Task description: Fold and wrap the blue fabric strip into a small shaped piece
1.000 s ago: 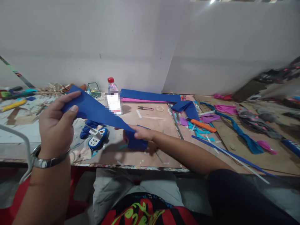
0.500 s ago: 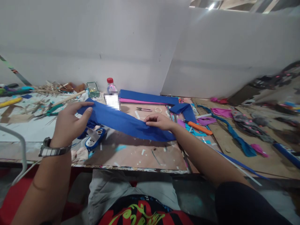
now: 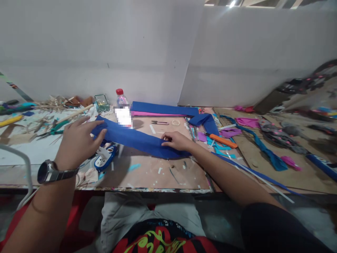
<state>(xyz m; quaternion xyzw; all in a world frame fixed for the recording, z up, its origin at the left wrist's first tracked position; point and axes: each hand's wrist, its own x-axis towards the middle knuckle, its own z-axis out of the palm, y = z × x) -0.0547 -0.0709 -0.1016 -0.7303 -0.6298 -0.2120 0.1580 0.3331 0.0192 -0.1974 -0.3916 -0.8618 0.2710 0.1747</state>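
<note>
A long blue fabric strip (image 3: 131,137) stretches between my two hands, just over the brown tabletop. My left hand (image 3: 76,138), with a metal-banded watch on its wrist, grips the strip's left end between thumb and fingers. Further right, my right hand (image 3: 177,141) pinches the strip's upper edge with thumb and fingertips; the strip's right end passes under that wrist. Beneath my left hand is a blue-and-white power socket (image 3: 104,160) with a plug in it. Thread snips (image 3: 160,123) and a tape ring (image 3: 176,122) lie beyond the strip.
A red-capped bottle (image 3: 120,96) stands near the wall, beside another folded blue strip (image 3: 165,109). An orange utility knife (image 3: 223,141) lies among fabric scraps at right. Green-handled pliers (image 3: 56,129) rest at left, and a dark bottle (image 3: 273,96) leans at far right.
The left end of the strip has come down a little with my left hand, whose fingers have shifted along it. My right hand keeps its pinch. The camera view has moved slightly.
</note>
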